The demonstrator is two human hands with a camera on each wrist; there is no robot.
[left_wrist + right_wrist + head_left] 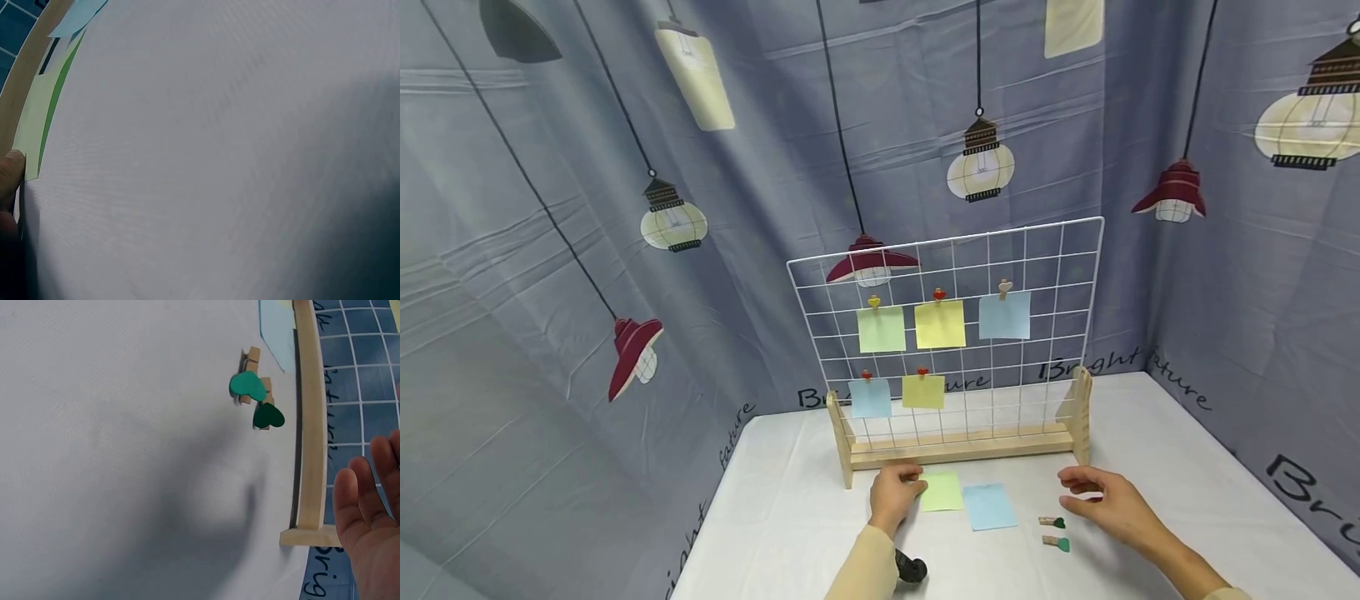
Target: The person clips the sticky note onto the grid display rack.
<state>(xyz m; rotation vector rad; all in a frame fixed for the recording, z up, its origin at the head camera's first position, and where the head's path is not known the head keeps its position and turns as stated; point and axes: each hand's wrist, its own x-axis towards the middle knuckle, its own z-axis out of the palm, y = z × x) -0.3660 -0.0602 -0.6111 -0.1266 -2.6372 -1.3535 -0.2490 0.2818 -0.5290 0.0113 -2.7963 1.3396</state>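
Observation:
At the front of the rack, my left hand (892, 497) pinches the left edge of a pale green sticky note (941, 492); in the left wrist view its thumb (12, 167) shows at the note's end. A blue sticky note (990, 507) lies to the right of the green one. My right hand (1108, 506) hovers with loosely bent fingers and holds nothing. Just left of it, on the white table, are two small wooden clothespins, one with a dark green heart (269, 415), the other with a lighter green heart (247, 386).
A white wire grid (1037, 367) stands in a wooden base (962, 447) behind the hands. Several sticky notes hang on it by heart clothespins, among them a yellow note (939, 324). A black object (912, 569) lies beside my left forearm. Lamp-print curtain (737, 292) surrounds the table.

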